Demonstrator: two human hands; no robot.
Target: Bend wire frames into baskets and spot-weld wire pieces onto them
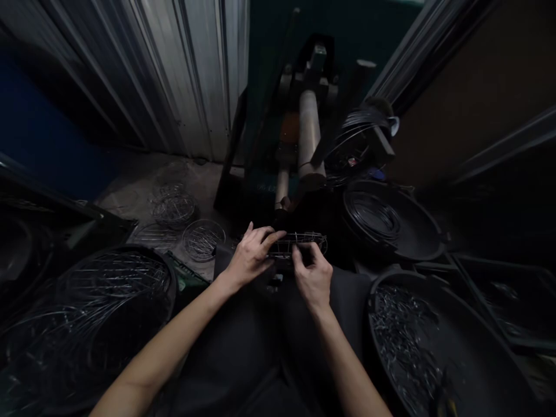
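Observation:
A metal wire rack [284, 245] sits above my lap, below the machine's lower arm, and looks low and wide from here. My left hand [251, 255] grips its left end, with the index finger laid along the top wires. At the front of the rack, the thumb and fingers of my right hand [313, 277] are pinched together against the wires. Whatever lies between those fingertips is too small and dark to make out. The rack's left end is partly hidden behind my left hand.
Ahead stands a machine with a thick metal cylinder [309, 127] and a thinner lower arm [282, 186]. Round wire racks [204, 240] lie on the floor at left. A tub of wires [171, 272] is near left; pans with coiled wire [373, 214] and small metal pieces [402, 330] stand right.

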